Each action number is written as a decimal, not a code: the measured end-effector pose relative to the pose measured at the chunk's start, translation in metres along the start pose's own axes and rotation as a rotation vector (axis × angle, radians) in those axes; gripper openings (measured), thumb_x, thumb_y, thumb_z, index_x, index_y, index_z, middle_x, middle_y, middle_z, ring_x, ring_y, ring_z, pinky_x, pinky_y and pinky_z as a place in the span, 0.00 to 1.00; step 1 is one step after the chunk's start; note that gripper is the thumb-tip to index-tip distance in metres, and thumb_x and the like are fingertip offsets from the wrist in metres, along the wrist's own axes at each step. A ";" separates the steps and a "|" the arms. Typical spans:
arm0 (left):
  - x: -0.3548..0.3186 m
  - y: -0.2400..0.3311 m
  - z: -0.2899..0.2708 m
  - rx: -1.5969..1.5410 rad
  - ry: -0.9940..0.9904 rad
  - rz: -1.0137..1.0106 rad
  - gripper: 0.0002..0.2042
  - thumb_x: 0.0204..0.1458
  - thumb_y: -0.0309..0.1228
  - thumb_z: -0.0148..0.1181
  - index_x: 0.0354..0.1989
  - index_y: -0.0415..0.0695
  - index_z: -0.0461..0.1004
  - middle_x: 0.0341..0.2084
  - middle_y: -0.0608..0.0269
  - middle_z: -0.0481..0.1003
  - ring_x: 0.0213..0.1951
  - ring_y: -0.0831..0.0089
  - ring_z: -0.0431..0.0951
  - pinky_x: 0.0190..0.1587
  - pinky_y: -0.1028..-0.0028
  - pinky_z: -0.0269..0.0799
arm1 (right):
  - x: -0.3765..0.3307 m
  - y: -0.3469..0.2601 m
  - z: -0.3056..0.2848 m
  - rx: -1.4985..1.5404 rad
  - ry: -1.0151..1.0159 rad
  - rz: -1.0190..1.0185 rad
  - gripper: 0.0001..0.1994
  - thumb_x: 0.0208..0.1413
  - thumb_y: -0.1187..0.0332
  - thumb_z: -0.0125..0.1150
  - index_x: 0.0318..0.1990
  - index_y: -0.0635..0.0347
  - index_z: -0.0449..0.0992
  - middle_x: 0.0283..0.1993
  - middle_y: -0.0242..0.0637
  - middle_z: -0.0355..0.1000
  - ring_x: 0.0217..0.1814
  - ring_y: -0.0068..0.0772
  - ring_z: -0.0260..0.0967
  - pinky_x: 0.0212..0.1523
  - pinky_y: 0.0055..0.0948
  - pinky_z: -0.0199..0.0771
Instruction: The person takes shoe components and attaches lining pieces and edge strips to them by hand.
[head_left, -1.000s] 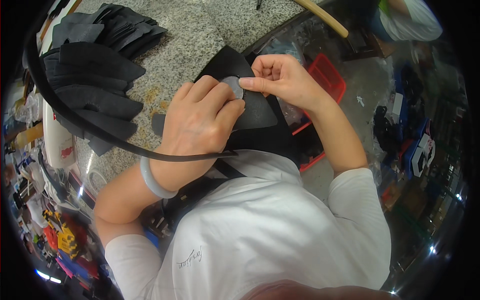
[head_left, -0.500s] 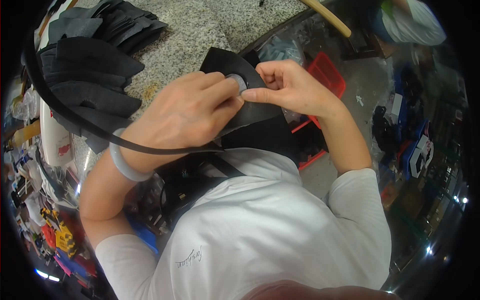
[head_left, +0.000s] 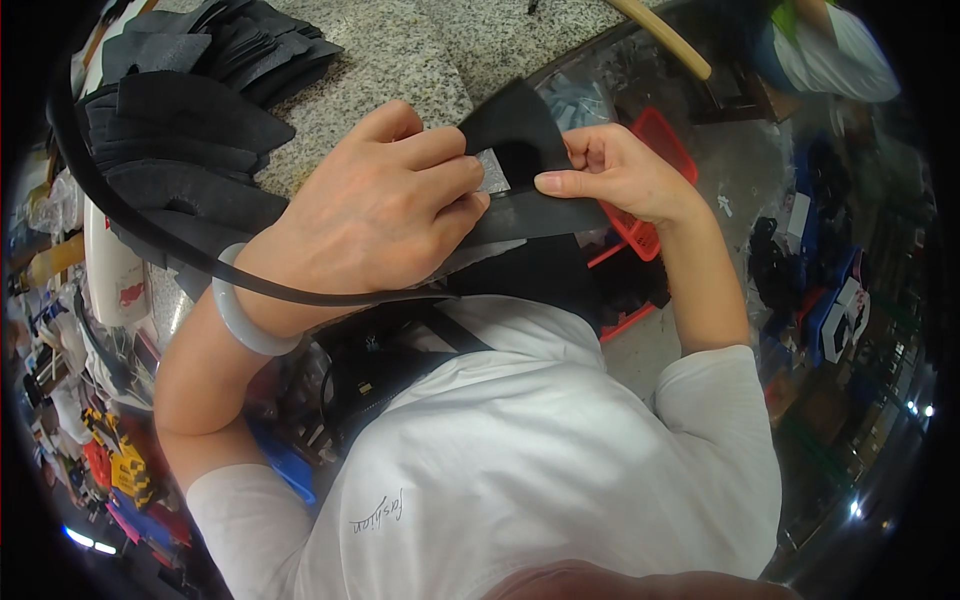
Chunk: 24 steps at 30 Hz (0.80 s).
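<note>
Between my hands is a curved, flat piece of black leather-like material (head_left: 517,115) with a notch in its middle. The speckled tabletop shows through that notch. My right hand (head_left: 625,178) pinches the piece's right side, thumb on top and fingers curled behind. My left hand (head_left: 385,205) wears a pale bangle (head_left: 243,318), and its bent fingers close on the left part of the piece. Their tips, and anything small under them, are hidden. To the left lie stacks of similar black cut pieces (head_left: 190,125), fanned over one another.
A speckled stone tabletop (head_left: 395,60) extends beyond my hands, with a wooden handle (head_left: 665,38) at its far right edge. Red plastic baskets (head_left: 660,150) stand below on the right. A black cable (head_left: 140,230) arcs across the left. Another person's sleeve (head_left: 835,60) shows at far right.
My right hand has shifted slightly right, away from my left. The black piece has swung up and right, its notch more exposed. My left hand has turned, with the knuckles higher.
</note>
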<state>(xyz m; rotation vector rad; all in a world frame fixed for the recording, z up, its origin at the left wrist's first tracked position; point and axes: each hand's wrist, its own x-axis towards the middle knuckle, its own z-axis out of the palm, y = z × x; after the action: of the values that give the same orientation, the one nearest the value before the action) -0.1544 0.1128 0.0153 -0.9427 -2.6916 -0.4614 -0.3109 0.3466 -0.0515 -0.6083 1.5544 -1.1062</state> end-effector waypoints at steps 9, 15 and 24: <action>0.000 0.002 0.003 0.001 0.040 -0.065 0.14 0.36 0.29 0.64 0.35 0.42 0.82 0.29 0.68 0.74 0.35 0.69 0.76 0.38 0.69 0.68 | -0.004 0.047 -0.015 0.129 0.056 0.043 0.14 0.58 0.61 0.72 0.27 0.57 0.74 0.24 0.19 0.65 0.24 0.10 0.58 0.23 0.17 0.57; -0.002 0.003 0.005 0.041 0.055 -0.091 0.14 0.37 0.29 0.64 0.37 0.43 0.82 0.30 0.69 0.75 0.35 0.70 0.76 0.38 0.69 0.66 | -0.020 0.064 0.003 0.459 0.092 0.158 0.11 0.62 0.65 0.67 0.36 0.65 0.77 0.33 0.31 0.75 0.30 0.23 0.76 0.41 0.37 0.87; 0.003 -0.002 0.013 -0.116 0.105 -0.201 0.10 0.43 0.27 0.69 0.36 0.43 0.82 0.30 0.64 0.76 0.34 0.66 0.76 0.36 0.69 0.68 | -0.040 0.069 0.004 -0.116 0.653 -0.314 0.14 0.54 0.74 0.72 0.47 0.63 0.77 0.55 0.34 0.71 0.56 0.27 0.72 0.56 0.30 0.74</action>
<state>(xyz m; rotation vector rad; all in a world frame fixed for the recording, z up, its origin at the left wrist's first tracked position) -0.1593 0.1180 0.0045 -0.6582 -2.6985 -0.6944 -0.2845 0.4089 -0.0944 -0.6159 2.1408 -1.5621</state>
